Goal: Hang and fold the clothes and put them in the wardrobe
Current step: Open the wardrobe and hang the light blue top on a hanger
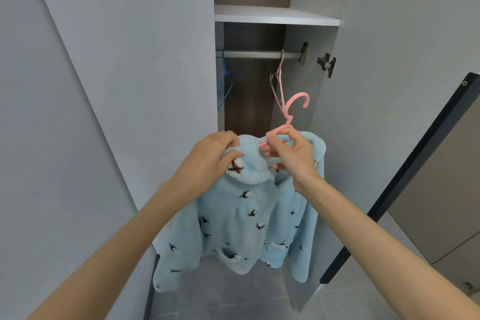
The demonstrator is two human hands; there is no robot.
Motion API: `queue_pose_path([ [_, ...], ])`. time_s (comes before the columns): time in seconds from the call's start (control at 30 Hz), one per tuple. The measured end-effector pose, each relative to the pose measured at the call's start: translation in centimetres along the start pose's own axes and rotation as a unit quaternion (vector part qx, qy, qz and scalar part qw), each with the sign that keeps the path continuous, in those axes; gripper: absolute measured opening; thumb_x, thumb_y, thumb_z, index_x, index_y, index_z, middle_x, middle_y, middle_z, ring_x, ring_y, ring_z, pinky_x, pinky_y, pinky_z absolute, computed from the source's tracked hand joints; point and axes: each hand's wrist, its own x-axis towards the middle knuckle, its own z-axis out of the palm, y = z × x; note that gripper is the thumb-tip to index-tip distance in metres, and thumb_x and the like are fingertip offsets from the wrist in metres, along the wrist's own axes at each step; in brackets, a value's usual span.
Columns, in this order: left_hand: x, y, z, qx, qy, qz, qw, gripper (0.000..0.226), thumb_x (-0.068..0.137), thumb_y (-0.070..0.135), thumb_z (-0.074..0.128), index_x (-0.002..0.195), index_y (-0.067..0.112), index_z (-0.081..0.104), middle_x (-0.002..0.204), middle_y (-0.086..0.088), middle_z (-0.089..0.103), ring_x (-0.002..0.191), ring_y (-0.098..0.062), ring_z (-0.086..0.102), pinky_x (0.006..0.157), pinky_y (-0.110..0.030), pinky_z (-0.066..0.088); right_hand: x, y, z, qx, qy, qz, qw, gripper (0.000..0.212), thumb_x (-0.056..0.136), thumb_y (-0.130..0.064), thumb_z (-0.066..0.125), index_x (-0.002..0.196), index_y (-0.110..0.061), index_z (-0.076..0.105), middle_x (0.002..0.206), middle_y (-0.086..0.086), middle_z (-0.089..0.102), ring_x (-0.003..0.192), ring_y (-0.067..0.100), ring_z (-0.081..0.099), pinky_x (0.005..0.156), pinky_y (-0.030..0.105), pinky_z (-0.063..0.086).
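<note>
Fig. 1. At 6 o'clock, the blue fleece jacket (241,221) hangs before the open wardrobe. The left hand (215,156), at 9 o'clock of the collar, pinches the fleece between thumb and curled fingers. The right hand (291,156), at 3 o'clock, curls its fingers round the held hanger (293,109). At 12 o'clock, the rail (254,54) carries 2 empty hangers. Likely risks: an unseated shoulder lets the jacket slide off, or the hook snags the pink spare hanger (276,86).

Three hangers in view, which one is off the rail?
The pink hanger gripped by the right hand; the other pink one and the blue hanger hang on the rail.
</note>
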Motion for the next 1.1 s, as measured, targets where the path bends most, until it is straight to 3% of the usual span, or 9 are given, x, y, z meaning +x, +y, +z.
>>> queue_pose_path([
  [0.23, 0.6, -2.0, -1.3, -0.052, 0.009, 0.034, 0.998, 0.013, 0.088, 0.030, 0.065, 0.098, 0.025, 0.059, 0.095, 0.009, 0.056, 0.087, -0.001, 0.049, 0.080, -0.009, 0.036, 1.1, -0.4, 0.0, 0.063, 0.021, -0.004, 0.998, 0.011, 0.089, -0.012, 0.065, 0.098, -0.006, 0.063, 0.096, 0.013, 0.071, 0.074, 0.011, 0.072, 0.060, 0.016, 0.053],
  [0.37, 0.0, -4.3, -2.1, -0.120, -0.064, -0.087, 0.987, 0.055, 0.078, 0.040, 0.070, 0.128, 0.035, 0.046, 0.115, 0.011, 0.054, 0.104, -0.002, 0.051, 0.091, -0.018, 0.041, 1.7, -0.7, 0.1, 0.081, 0.048, -0.019, 0.995, 0.005, 0.087, -0.011, 0.067, 0.090, -0.010, 0.063, 0.107, 0.016, 0.067, 0.080, 0.015, 0.072, 0.065, 0.016, 0.054],
  [0.57, -1.0, -6.4, -2.6, -0.058, -0.073, -0.102, 0.990, 0.021, 0.086, 0.049, 0.046, 0.083, 0.032, 0.057, 0.057, 0.015, 0.054, 0.056, -0.001, 0.050, 0.056, -0.017, 0.034, 2.5, -1.4, 0.5, 0.069, 0.079, -0.031, 0.994, 0.009, 0.086, -0.011, 0.069, 0.083, -0.017, 0.062, 0.106, 0.011, 0.068, 0.079, 0.015, 0.072, 0.060, 0.011, 0.051],
  [0.7, -0.7, -6.3, -3.1, 0.036, -0.080, -0.074, 0.993, 0.035, 0.098, 0.039, 0.039, 0.129, 0.029, 0.051, 0.063, 0.016, 0.044, 0.060, -0.001, 0.048, 0.060, -0.014, 0.035, 3.0, -1.4, 0.8, 0.072, 0.115, -0.010, 0.991, 0.010, 0.085, -0.010, 0.069, 0.084, -0.017, 0.062, 0.104, 0.006, 0.067, 0.075, 0.012, 0.071, 0.059, 0.010, 0.051],
  [0.8, -1.3, -6.6, -3.1, 0.086, -0.065, -0.064, 0.992, 0.039, 0.099, 0.038, 0.038, 0.136, 0.029, 0.047, 0.068, 0.007, 0.055, 0.066, -0.014, 0.052, 0.065, -0.025, 0.037, 3.3, -1.3, 0.5, 0.077, 0.126, -0.002, 0.989, 0.010, 0.085, -0.010, 0.069, 0.085, -0.016, 0.062, 0.104, 0.006, 0.068, 0.074, 0.012, 0.071, 0.060, 0.010, 0.052],
  [0.9, -1.7, -7.7, -2.7, 0.083, -0.013, -0.067, 0.994, 0.035, 0.099, 0.039, 0.039, 0.129, 0.029, 0.055, 0.085, 0.001, 0.067, 0.073, -0.017, 0.059, 0.070, -0.031, 0.044, 3.4, -1.2, 0.2, 0.095, 0.132, -0.007, 0.987, 0.010, 0.085, -0.007, 0.069, 0.093, -0.010, 0.063, 0.101, 0.010, 0.069, 0.069, 0.010, 0.071, 0.062, 0.011, 0.052],
  [1.0, -1.7, -9.4, -2.6, 0.046, -0.036, -0.109, 0.992, 0.037, 0.092, 0.059, 0.032, 0.095, 0.036, 0.061, 0.070, 0.011, 0.060, 0.064, -0.009, 0.055, 0.061, -0.029, 0.038, 3.2, -1.2, 0.8, 0.101, 0.121, -0.027, 0.987, 0.011, 0.084, -0.005, 0.070, 0.091, -0.008, 0.062, 0.106, 0.009, 0.068, 0.068, 0.011, 0.071, 0.062, 0.013, 0.052],
  [1.03, -1.6, -9.6, -2.7, 0.036, -0.067, -0.129, 0.989, 0.034, 0.088, 0.064, 0.032, 0.093, 0.042, 0.057, 0.076, 0.013, 0.063, 0.071, -0.012, 0.058, 0.063, -0.028, 0.040, 3.1, -1.1, 1.0, 0.102, 0.119, -0.034, 0.987, 0.010, 0.083, -0.004, 0.070, 0.090, -0.007, 0.062, 0.108, 0.007, 0.066, 0.069, 0.012, 0.071, 0.062, 0.013, 0.052],
  [1.1, -1.1, -9.3, -3.2, -0.009, -0.123, -0.138, 0.983, 0.052, 0.081, 0.060, 0.044, 0.131, 0.047, 0.040, 0.123, 0.018, 0.054, 0.111, -0.008, 0.053, 0.090, -0.025, 0.042, 3.0, -1.0, 1.5, 0.099, 0.110, -0.042, 0.988, 0.010, 0.083, -0.003, 0.070, 0.090, -0.005, 0.063, 0.109, 0.005, 0.065, 0.072, 0.015, 0.072, 0.064, 0.015, 0.053],
])
